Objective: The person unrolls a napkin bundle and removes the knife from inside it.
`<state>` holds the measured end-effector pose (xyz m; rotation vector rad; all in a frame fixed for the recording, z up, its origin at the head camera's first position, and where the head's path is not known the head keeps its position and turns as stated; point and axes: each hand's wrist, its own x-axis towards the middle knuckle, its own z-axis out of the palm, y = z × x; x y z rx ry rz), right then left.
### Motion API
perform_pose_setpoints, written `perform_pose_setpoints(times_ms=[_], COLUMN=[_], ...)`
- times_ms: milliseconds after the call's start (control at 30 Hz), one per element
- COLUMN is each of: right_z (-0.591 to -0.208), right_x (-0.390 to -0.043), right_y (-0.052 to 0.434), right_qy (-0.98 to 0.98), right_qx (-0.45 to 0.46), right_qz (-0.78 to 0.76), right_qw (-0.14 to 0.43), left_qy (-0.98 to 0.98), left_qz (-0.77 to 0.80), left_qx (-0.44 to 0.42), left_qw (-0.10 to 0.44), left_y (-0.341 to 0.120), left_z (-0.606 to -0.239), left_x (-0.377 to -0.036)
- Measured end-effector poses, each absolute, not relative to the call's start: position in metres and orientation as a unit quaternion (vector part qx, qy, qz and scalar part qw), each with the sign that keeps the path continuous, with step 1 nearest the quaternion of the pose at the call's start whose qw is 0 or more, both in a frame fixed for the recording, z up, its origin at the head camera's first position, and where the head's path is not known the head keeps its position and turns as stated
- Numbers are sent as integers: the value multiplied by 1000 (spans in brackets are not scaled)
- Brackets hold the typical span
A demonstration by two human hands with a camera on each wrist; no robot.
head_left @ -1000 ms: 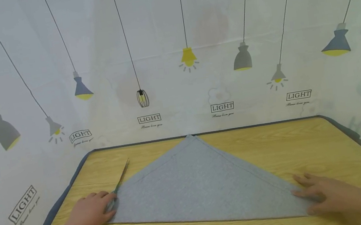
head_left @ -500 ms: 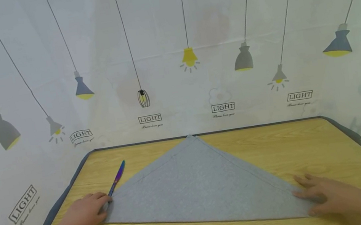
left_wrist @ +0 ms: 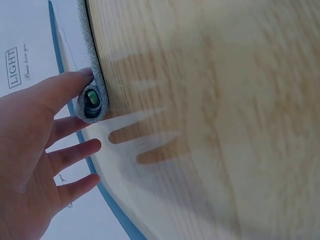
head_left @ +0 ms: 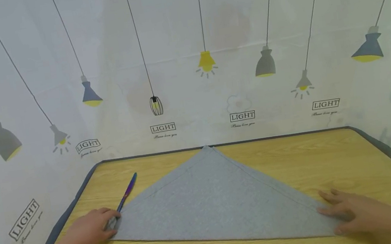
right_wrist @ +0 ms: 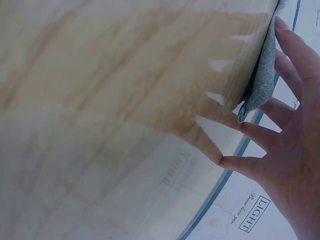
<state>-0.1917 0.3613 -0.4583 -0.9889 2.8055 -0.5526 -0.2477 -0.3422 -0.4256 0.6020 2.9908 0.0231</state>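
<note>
A grey cloth (head_left: 214, 202) folded into a triangle lies flat on the wooden table (head_left: 297, 153). My left hand (head_left: 90, 230) touches its left corner with straight fingers. In the left wrist view that cloth corner (left_wrist: 97, 95) curls round the end of a knife (left_wrist: 91, 98), and a fingertip of my left hand (left_wrist: 35, 145) presses against it. The blue-purple knife (head_left: 128, 190) sticks out from the corner towards the back left. My right hand (head_left: 346, 209) lies flat, fingers spread, on the right corner; the right wrist view shows that cloth corner (right_wrist: 260, 85) under my right hand (right_wrist: 295, 130).
A white curtain (head_left: 189, 77) printed with hanging lamps and the word LIGHT closes off the table at the back and both sides. The table's dark blue edge (head_left: 68, 206) runs close to my left hand.
My left hand has slid a little to the left and drawn the cloth's left corner with it. The knife now shows blue instead of a thin greenish line. My right hand has stayed put.
</note>
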Motion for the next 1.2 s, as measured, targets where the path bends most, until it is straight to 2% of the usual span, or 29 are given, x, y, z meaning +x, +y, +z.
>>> perform_pose_setpoints(times_ms=[433, 600, 767, 1067, 1200], right_z=[-462, -461, -462, -462, -459], right_x=[-193, -195, -195, -193, -192], right_y=[364, 363, 364, 365, 363], right_qy=[933, 932, 931, 929, 932], right_qx=[-333, -330, -337, -339, -325], right_qz=[-133, -149, -142, -143, -155], right_qw=[16, 34, 25, 28, 54], left_qy=[980, 981, 983, 984, 984], left_qz=[7, 10, 10, 5, 4], left_qx=[196, 185, 170, 163, 160], left_qw=[37, 58, 73, 72, 71], left_y=[-344, -345, -348, -359, -362], left_z=[-420, -416, -415, -420, -421], left_x=[-245, -246, -247, -247, -247])
